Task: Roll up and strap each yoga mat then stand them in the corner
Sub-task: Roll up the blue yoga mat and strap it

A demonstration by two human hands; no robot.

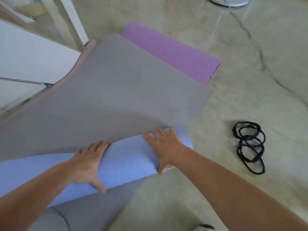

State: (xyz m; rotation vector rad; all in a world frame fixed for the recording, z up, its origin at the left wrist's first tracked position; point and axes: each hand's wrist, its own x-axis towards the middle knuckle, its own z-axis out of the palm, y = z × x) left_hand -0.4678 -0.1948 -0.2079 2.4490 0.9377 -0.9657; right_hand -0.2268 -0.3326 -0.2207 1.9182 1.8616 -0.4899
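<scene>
Item 1, grey mat [116,90]: we list it lying on the floor [250,64], grey face up, with its near end wound into a roll [126,157] that shows the blue ribbed underside. Most of its length is still flat beyond the roll. A pinkish edge [86,50] shows along its far left side; we cannot tell whether that belongs to another mat.

Item 2, left hand [88,164]: we note it laid on the roll, fingers [100,145] spread and nearly straight over the far side, thumb on the near side. It presses rather than grips.

Item 3, right hand [163,147]: we note it likewise on the roll near its right end, fingers [156,133] splayed across the top, thumb tucked at the near side.

Item 4, purple mat [166,49]: it lies unrolled, partly under the far end of the grey mat.

Item 5, black straps [250,147]: several loops lie heaped on the floor, well to the right of the roll, untouched.

Item 6, surroundings: white furniture [33,55] at left, a round white base [228,0] at the far edge.

Status, as we judge it: 1 mat is partly rolled, 0 are strapped and 0 are stood in a corner. We count the rest of this roll, its strap, the purple mat and all placing as outstanding.
</scene>
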